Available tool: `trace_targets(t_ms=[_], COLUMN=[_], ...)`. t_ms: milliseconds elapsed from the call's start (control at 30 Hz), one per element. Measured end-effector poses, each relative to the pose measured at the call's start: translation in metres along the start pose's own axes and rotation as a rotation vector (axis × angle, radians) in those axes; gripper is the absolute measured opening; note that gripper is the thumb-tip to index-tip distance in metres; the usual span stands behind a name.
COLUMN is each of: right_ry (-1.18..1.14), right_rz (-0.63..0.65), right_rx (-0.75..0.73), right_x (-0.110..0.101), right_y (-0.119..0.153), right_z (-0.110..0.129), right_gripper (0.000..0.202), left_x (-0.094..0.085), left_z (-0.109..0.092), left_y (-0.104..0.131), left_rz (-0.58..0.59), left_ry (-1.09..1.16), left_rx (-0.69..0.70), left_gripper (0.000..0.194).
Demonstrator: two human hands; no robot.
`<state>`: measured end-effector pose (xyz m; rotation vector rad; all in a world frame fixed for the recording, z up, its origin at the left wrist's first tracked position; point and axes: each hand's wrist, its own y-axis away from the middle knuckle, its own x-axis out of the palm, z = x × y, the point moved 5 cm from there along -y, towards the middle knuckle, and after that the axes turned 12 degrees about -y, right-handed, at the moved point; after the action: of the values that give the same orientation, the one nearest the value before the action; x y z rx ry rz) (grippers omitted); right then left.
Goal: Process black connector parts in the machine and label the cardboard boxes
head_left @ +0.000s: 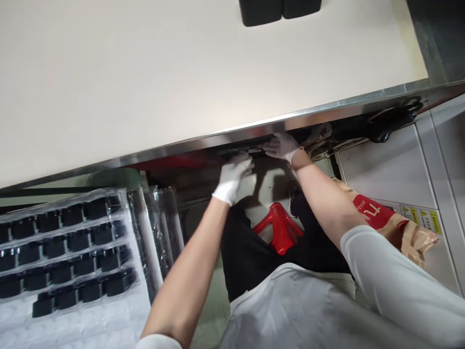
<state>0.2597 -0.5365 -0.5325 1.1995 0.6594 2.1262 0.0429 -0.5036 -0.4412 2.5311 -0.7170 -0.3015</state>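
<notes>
My left hand (232,178), in a white glove, is below the front edge of the worktable (145,87). Its fingers point toward the right hand, loosely bent and a little blurred, with nothing visible in them. Under the table edge, in shadow, my right hand (281,146) also wears a white glove. Its fingers stretch out to the left, close to dark items beneath the tabletop that I cannot make out. A gap separates the two hands. Below them, between my legs, shows a red plastic seat or stool (280,230).
Two black block-shaped pieces (261,10) stand at the tabletop's far side. On the left is a clear plastic tray (109,315) with rows of black pieces (58,245). A brown and red bag (385,218) leans by a grey cabinet (388,167). Black cables (381,126) hang under the table.
</notes>
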Motion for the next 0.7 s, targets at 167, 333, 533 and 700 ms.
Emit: trace_targets(t_ms=[167, 333, 533, 700], right_ry=[0.090, 0.263, 0.291, 0.143], right_rz=[-0.205, -0.241, -0.158, -0.038], right_rx=[0.347, 0.423, 0.128, -0.007], right_x=[-0.076, -0.128, -0.117, -0.124], right_y=[0.126, 0.202, 0.192, 0.241], right_z=[-0.101, -0.163, -0.126, -0.128], right_gripper=[0.014, 0.014, 0.005, 0.017], left_x=[0.037, 0.063, 0.047, 0.049], left_z=[0.108, 0.151, 0.144, 0.144], left_y=[0.118, 0.170, 0.164, 0.180], left_rz=[0.044, 0.202, 0.158, 0.130], left_ry=[-0.189, -0.326, -0.579, -0.707], left_rx=[-0.208, -0.217, -0.127, -0.051], left_gripper=[0.046, 0.022, 0.016, 0.025])
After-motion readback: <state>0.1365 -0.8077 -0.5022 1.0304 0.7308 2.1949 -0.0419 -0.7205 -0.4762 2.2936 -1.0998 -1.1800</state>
